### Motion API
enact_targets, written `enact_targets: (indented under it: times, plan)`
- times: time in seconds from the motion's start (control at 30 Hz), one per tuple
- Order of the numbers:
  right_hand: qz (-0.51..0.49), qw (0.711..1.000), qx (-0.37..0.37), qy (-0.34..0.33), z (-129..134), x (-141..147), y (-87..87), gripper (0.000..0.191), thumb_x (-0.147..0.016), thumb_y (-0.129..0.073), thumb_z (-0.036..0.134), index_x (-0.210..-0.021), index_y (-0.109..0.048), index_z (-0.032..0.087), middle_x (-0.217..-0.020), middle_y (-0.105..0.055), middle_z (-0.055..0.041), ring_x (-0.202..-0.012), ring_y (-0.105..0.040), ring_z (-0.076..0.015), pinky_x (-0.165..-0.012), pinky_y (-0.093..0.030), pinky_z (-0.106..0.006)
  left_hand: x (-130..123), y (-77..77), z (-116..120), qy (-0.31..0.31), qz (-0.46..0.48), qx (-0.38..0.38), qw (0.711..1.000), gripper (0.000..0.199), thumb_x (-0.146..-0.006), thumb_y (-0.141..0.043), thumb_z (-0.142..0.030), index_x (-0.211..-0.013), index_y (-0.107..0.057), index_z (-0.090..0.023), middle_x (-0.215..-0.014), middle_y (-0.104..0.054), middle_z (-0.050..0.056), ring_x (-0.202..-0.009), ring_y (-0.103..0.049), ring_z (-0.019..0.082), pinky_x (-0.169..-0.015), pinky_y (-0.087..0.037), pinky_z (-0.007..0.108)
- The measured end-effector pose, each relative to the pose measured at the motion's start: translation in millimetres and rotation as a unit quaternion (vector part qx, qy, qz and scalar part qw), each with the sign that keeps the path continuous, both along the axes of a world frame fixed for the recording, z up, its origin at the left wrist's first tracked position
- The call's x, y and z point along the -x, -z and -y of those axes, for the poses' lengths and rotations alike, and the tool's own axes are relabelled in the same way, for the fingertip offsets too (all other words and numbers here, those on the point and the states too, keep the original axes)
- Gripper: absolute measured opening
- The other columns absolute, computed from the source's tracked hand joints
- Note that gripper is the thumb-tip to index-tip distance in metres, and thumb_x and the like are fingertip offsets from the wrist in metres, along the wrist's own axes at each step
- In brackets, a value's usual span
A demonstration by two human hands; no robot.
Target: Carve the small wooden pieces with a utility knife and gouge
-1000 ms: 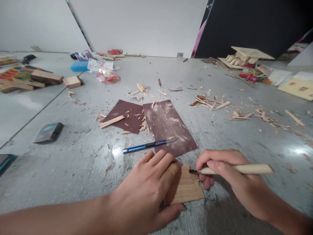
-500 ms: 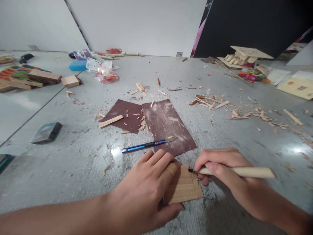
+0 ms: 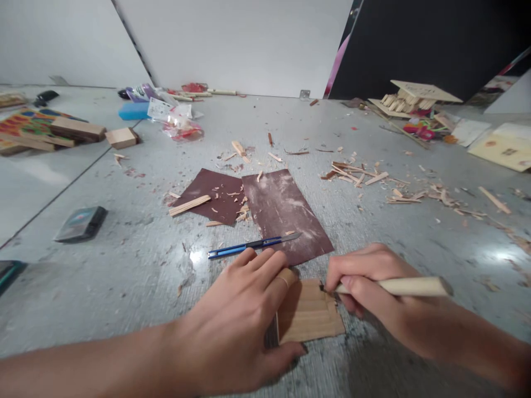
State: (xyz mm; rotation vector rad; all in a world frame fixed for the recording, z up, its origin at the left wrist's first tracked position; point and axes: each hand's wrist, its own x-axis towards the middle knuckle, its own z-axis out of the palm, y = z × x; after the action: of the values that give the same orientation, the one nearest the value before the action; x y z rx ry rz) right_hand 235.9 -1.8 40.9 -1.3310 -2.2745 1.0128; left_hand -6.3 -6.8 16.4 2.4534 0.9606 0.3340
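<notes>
In the head view, a small flat wooden piece (image 3: 312,312) with parallel lines and a notched right edge lies on the grey tabletop. My left hand (image 3: 249,315) grips its left side, fingers over the far edge and thumb at the near corner. Pinched in my right hand (image 3: 373,287) is a carving chisel (image 3: 415,286) with a pale wooden handle. Its dark tip touches the piece near the top right corner; part of the blade is behind my fingers. Beyond my hands, a blue craft knife (image 3: 244,247) rests partly on a sheet of brown sandpaper (image 3: 286,210).
A second sandpaper sheet (image 3: 215,188) holds wood shavings and a thin strip (image 3: 189,205). More shavings (image 3: 357,172) are scattered to the right. Wooden blocks (image 3: 121,137), a small dark box (image 3: 81,224) and plastic packaging (image 3: 180,127) lie left; a small stick-built model (image 3: 409,102) stands back right.
The chisel's handle has swung slightly left and up with my right hand. My left hand has shifted a little left on the wooden piece, which lies in nearly the same place.
</notes>
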Motion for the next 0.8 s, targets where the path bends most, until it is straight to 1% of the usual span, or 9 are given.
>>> enact_targets:
  times: [0.1,0.23,0.33,0.4,0.5,0.6,0.67,0.8]
  plan:
    - [0.023,0.999,-0.006,-0.028,-3.5,4.1,-3.3,0.03,-0.094,-0.037,0.019,-0.068,-0.053,0.021,-0.054,-0.055,0.004,-0.054,-0.051,-0.0129,-0.056,-0.034,-0.03,0.3,1.4,-1.9,0.01,-0.005,-0.001,1.0,0.039,-0.082,-0.071,-0.047,-0.105,-0.059,-0.017,-0.105,-0.059,0.007,-0.096,-0.054,0.029,-0.088,-0.04,0.051]
    - [0.045,0.998,-0.021,-0.031,-6.5,10.3,-2.5,0.034,-0.095,-0.035,0.02,-0.064,-0.048,0.021,-0.055,-0.056,0.0019,-0.058,-0.053,-0.0147,-0.057,-0.033,-0.031,0.2,4.9,-2.2,0.007,0.006,-0.006,1.0,0.038,-0.081,-0.072,-0.047,-0.102,-0.059,-0.018,-0.103,-0.059,0.007,-0.094,-0.054,0.028,-0.085,-0.039,0.048]
    - [0.058,0.997,-0.039,-0.04,-7.5,12.9,-2.1,0.034,-0.095,-0.032,0.02,-0.066,-0.048,0.021,-0.059,-0.058,0.0012,-0.058,-0.054,-0.0147,-0.059,-0.033,-0.032,0.4,7.0,-1.9,0.008,0.012,-0.003,1.0,0.037,-0.081,-0.073,-0.048,-0.098,-0.058,-0.019,-0.101,-0.059,0.006,-0.091,-0.054,0.027,-0.084,-0.039,0.047]
    - [0.055,0.997,-0.036,-0.045,-7.9,12.7,-2.5,0.034,-0.096,-0.031,0.021,-0.067,-0.05,0.021,-0.06,-0.059,0.0009,-0.058,-0.053,-0.0148,-0.059,-0.033,-0.032,0.3,7.0,-2.1,0.008,0.013,-0.003,1.0,0.035,-0.081,-0.073,-0.047,-0.097,-0.058,-0.019,-0.101,-0.06,0.006,-0.091,-0.054,0.027,-0.084,-0.039,0.047]
    - [0.038,0.999,-0.004,-0.028,-8.1,9.4,-1.6,0.035,-0.098,-0.032,0.023,-0.07,-0.053,0.021,-0.054,-0.056,0.0024,-0.054,-0.052,-0.0147,-0.061,-0.035,-0.033,-0.1,5.3,-2.4,0.007,0.008,-0.001,1.0,0.036,-0.08,-0.073,-0.044,-0.101,-0.059,-0.018,-0.104,-0.06,0.007,-0.094,-0.054,0.028,-0.085,-0.04,0.048]
    - [0.027,0.999,0.02,0.005,-6.7,5.2,2.5,0.035,-0.098,-0.033,0.025,-0.073,-0.057,0.021,-0.052,-0.055,0.0039,-0.053,-0.052,-0.0144,-0.067,-0.039,-0.033,-0.6,3.8,-2.3,0.003,0.001,0.005,1.0,0.037,-0.078,-0.074,-0.042,-0.103,-0.06,-0.018,-0.105,-0.06,0.007,-0.096,-0.054,0.029,-0.085,-0.041,0.047]
    - [0.022,0.999,0.015,0.018,-5.2,3.2,5.5,0.034,-0.098,-0.034,0.024,-0.074,-0.057,0.021,-0.053,-0.056,0.0039,-0.054,-0.053,-0.0145,-0.069,-0.04,-0.033,-0.9,3.7,-2.1,-0.002,0.004,0.002,1.0,0.037,-0.077,-0.075,-0.041,-0.102,-0.06,-0.018,-0.104,-0.061,0.007,-0.095,-0.054,0.029,-0.086,-0.041,0.047]
    - [0.004,1.0,-0.01,0.021,-2.2,0.2,7.9,0.034,-0.098,-0.034,0.023,-0.073,-0.056,0.021,-0.053,-0.055,0.0035,-0.056,-0.055,-0.0148,-0.065,-0.039,-0.032,-1.1,4.1,-2.6,-0.002,0.005,0.007,1.0,0.036,-0.078,-0.075,-0.042,-0.1,-0.06,-0.017,-0.104,-0.06,0.007,-0.095,-0.054,0.029,-0.086,-0.042,0.048]
